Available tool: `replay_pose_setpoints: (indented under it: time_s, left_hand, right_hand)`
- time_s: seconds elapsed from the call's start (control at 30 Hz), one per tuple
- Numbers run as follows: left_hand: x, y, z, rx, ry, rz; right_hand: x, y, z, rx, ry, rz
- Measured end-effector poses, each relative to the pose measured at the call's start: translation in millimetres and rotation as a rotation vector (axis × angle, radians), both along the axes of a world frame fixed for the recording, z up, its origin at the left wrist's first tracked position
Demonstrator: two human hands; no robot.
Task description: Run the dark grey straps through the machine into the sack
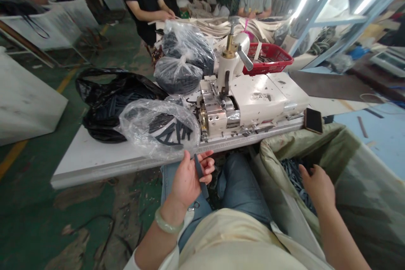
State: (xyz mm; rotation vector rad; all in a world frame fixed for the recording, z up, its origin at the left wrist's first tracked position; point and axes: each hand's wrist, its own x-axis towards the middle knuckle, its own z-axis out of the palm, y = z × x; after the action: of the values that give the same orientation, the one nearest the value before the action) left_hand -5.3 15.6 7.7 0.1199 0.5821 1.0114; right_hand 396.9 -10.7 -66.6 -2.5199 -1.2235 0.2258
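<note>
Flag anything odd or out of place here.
Dark bits litter the machine top, so it looks untidy. A phone lies at the table edge beside the open bin; a knock might drop it in.

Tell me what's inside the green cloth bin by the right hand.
The bin holds many thin dark strips. The right hand blocks part of the view, and whatever lies beneath the top layer is covered.
</note>
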Motion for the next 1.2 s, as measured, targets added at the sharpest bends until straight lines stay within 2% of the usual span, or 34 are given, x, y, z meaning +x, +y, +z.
replay_pose_setpoints:
  time_s: [0.07, 0.13, 0.17, 0.27, 0.3, 0.37, 0.43, 0.47, 0.6, 0.67, 0.87, 0.93, 1.03, 1.2]
  left_hand:
    - [7, 2, -1.5, 0.016, 0.006, 0.002]
    - [13, 2, -0.9, 0.037, 0.038, 0.003]
    - [15, 1, 0.5, 0.048, 0.058, 0.006]
    - [21, -4, 8.1, 0.084, 0.114, 0.061]
    - [21, -7, 10.9, 0.096, 0.128, 0.098]
    - [22, -10, 15.0, 0.125, 0.149, 0.178]
    - [21, -13, 15.5, 0.151, 0.171, 0.223]
    - [20, -13, 14.3, 0.162, 0.199, 0.227]
    - [12, -11, 3.0, 0.215, 0.492, 0.262]
    - [8, -9, -2.8, 0.222, 0.612, 0.249]
    - [1, -6, -9.1, 0.227, 0.642, 0.206]
    - [1, -7, -9.6, 0.238, 0.639, 0.191]
    - [0, -8, -10.1, 0.239, 0.613, 0.175]
    - [-3, -7, -10.2, 0.224, 0.606, 0.169]
  right_hand:
    - [-36, 2, 10.7, -0.002, 0.333, 0.159]
    - [-93, 7, 25.4, 0.012, 0.805, 0.367]
    - [-123, 9, 33.1, 0.01, 0.959, 0.468]
    - [-201, 7, 52.3, 0.118, 1.049, 0.709]
    - [-219, 4, 56.2, 0.098, 1.084, 0.765]
    - [-243, 0, 59.1, -0.1, 1.255, 0.835]
    - [-254, -1, 56.5, -0.349, 1.473, 0.832]
    - [-256, -1, 54.2, -0.417, 1.569, 0.803]
    - [-247, 6, 48.2, -0.455, 1.856, 0.66]
    - [-239, 9, 49.2, -0.526, 1.966, 0.611]
    - [-230, 14, 53.4, -0.711, 2.163, 0.437]
    - [-233, 14, 52.0, -0.711, 2.216, 0.396]
    - [-237, 12, 48.5, -0.586, 2.23, 0.362]
    - [-240, 11, 46.1, -0.392, 2.013, 0.37]
